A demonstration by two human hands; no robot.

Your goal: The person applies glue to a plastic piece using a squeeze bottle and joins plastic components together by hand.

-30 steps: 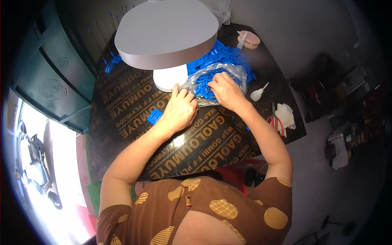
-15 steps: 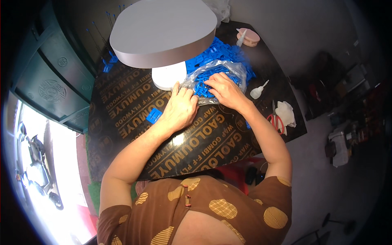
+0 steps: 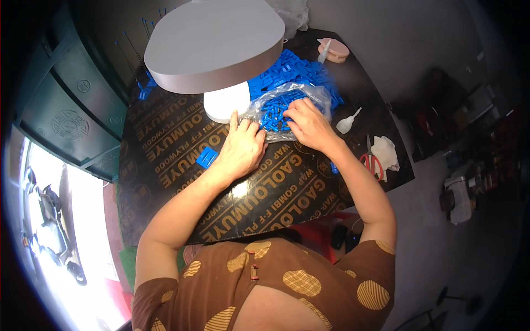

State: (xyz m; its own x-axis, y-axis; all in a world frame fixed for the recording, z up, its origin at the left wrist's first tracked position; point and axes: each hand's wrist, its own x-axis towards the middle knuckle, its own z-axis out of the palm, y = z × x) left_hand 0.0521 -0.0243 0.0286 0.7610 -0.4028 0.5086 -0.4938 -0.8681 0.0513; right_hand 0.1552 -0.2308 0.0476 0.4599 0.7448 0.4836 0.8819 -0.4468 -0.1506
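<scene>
A clear plastic bag [image 3: 319, 91], its mouth spread wide, holds many small blue plastic pieces [image 3: 274, 113]. My left hand [image 3: 243, 146] is closed at the bag's near left rim, its index finger pointing toward the white lamp base [image 3: 227, 103]. My right hand [image 3: 310, 126] reaches into the bag from the right; its fingers are bent together among the pieces, and what lies between the fingertips is hidden. Behind the bag spreads a heap of larger blue plastic parts [image 3: 295, 69]. One blue part [image 3: 207, 157] lies on the table left of my left wrist.
A broad grey lamp head [image 3: 215, 47] hangs over the far left of the dark plywood table [image 3: 165, 138]. On the right are a small white squeeze bottle [image 3: 346, 123], red-handled scissors [image 3: 373, 165] and a crumpled white cloth [image 3: 386, 151]. A pink round object [image 3: 335, 51] sits far right.
My right hand has shifted slightly right and nearer within the bag, uncovering more pieces. The left hand stays at the rim. The whole view has shifted a little.
</scene>
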